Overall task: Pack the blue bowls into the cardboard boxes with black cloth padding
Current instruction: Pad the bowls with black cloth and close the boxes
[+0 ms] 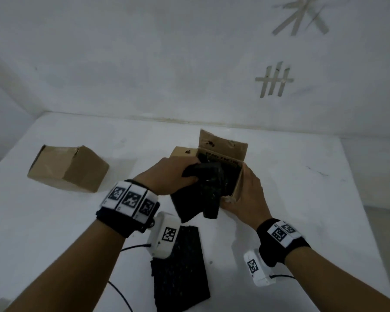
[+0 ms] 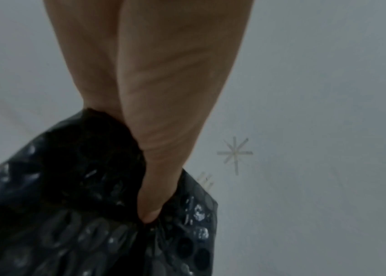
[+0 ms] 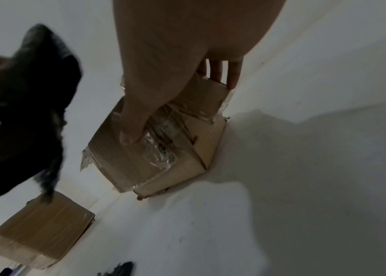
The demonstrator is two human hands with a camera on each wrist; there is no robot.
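Observation:
An open cardboard box (image 1: 223,147) stands mid-table with its flaps up and black padding inside. My left hand (image 1: 178,174) grips a bunched black cloth (image 1: 203,192) at the box's mouth, and part of the cloth hangs down over the near side. In the left wrist view the black cloth (image 2: 81,214) looks shiny and bubbled, pinched between my fingers (image 2: 154,186). My right hand (image 1: 243,188) holds the box by its right wall; its thumb (image 3: 130,134) lies on one taped face of the box (image 3: 154,158), with the fingers round the far edge. No blue bowl shows.
A closed cardboard box (image 1: 68,170) sits at the left of the white table (image 1: 302,199), also seen as the closed box (image 3: 41,233). A flat black pad (image 1: 180,266) lies near the front edge between my forearms. White walls stand close behind and to the left.

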